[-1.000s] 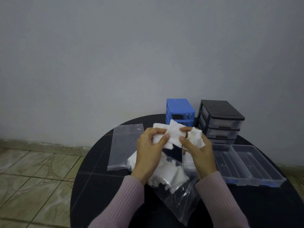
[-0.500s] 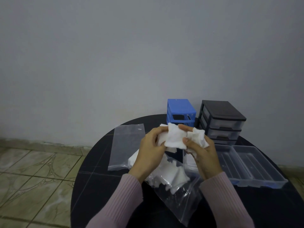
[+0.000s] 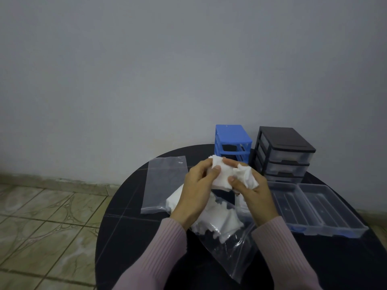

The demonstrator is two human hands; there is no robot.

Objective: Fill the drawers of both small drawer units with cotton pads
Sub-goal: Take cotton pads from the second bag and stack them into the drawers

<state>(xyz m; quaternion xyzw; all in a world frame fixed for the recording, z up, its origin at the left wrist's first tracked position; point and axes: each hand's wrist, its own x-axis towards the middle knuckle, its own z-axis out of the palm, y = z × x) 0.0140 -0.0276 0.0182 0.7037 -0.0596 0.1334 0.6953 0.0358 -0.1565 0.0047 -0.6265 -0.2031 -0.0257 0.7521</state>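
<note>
Two drawer units, two loose drawers.

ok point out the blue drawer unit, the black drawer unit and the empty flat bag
blue drawer unit point(image 3: 231, 133), head view, on its top panel
black drawer unit point(image 3: 282, 138), head view, on its dark lid
empty flat bag point(image 3: 165, 181), head view, mid-sheet

I see a round black table against a plain grey wall, a flat clear plastic bag lying on its left part, and beige patterned floor tiles with a tiled skirting along the wall's foot.
</note>
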